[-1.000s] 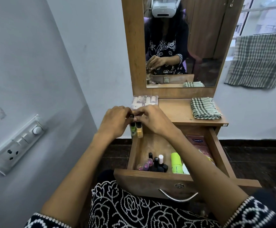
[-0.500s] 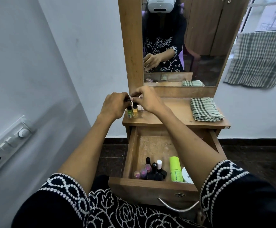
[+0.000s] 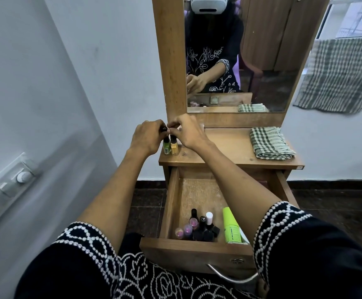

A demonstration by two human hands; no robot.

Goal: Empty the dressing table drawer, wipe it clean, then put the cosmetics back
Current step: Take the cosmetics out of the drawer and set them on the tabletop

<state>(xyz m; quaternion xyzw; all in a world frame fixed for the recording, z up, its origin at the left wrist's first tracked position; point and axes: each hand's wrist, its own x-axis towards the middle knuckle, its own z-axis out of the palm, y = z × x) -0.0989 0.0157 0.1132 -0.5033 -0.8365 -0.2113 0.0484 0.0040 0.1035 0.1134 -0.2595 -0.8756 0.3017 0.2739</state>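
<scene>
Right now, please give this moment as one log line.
stage: emptying | left hand: green bottle | right hand: yellow bottle | bottles: on tabletop | drawer: open

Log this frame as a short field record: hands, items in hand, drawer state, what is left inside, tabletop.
left hand: grips cap of green nail polish bottle
right hand: pinches cap of yellow nail polish bottle
bottles: upright, side by side, on the tabletop's left front corner
drawer: pulled open
still inside: dark and pink small bottles, green tube
tabletop: folded checked cloth at right
</scene>
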